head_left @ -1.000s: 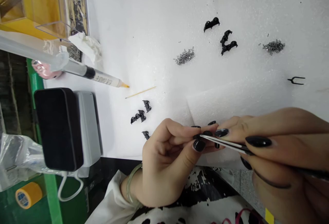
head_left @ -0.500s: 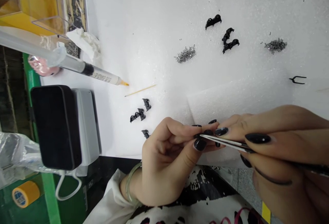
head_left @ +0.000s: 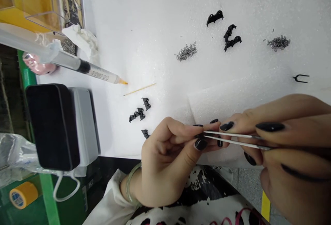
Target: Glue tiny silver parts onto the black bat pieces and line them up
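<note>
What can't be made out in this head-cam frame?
- Whatever the left hand pinches: hidden behind its dark-nailed fingertips, head view.
- Tips of the thin metal tweezers: buried between those fingers.
- Right hand: cut off by the right edge.
- Small heaps of grey metal bits: too small to identify.

tweezers (head_left: pixel 234 139): arms now spread apart | right hand (head_left: pixel 287 142): shifted slightly up
</note>
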Available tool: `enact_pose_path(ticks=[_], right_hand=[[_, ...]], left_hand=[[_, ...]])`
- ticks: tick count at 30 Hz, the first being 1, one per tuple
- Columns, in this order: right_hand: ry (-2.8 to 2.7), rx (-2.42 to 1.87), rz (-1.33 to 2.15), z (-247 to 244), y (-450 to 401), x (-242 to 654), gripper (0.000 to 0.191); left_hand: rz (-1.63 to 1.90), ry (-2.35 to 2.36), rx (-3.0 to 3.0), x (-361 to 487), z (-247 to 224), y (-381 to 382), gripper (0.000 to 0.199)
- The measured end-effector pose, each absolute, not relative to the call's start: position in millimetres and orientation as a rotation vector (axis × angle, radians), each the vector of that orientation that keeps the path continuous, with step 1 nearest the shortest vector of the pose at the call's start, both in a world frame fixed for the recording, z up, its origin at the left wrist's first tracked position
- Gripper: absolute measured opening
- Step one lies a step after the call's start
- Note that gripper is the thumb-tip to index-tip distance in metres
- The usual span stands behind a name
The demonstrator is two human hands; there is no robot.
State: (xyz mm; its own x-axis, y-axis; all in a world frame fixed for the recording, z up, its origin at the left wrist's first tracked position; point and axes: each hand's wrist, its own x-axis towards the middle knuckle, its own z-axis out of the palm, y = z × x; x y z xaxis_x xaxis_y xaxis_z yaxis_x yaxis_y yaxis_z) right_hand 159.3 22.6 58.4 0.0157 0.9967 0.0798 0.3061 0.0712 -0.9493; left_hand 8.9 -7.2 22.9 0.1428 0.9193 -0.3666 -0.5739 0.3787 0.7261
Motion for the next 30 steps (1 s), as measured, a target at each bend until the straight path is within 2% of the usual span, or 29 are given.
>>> enact_pose_path(ticks=[5,15,22,25,30], right_hand=[[-1.517,-1.045,1.098,48,27,170,0.01],[-1.578,-0.982,1.142,46,42,172,0.019],[-1.587,-1.006,1.142,42,34,176,0.013],[-1.603,-1.036,1.177,39,34,178,0.033],[-1.641,-1.015,1.165,36,34,180,0.036]], left_hand=[[1.148,0.891,0.455,10,22,-8,0.022],[1.15,0.884,0.449,9,22,-7,0.024],[1.145,0.892,0.438,10,22,-6,0.02],[1.151,0.91,0.441,10,22,-8,0.019],[1.155,0.914,0.448,9,21,-9,0.02]])
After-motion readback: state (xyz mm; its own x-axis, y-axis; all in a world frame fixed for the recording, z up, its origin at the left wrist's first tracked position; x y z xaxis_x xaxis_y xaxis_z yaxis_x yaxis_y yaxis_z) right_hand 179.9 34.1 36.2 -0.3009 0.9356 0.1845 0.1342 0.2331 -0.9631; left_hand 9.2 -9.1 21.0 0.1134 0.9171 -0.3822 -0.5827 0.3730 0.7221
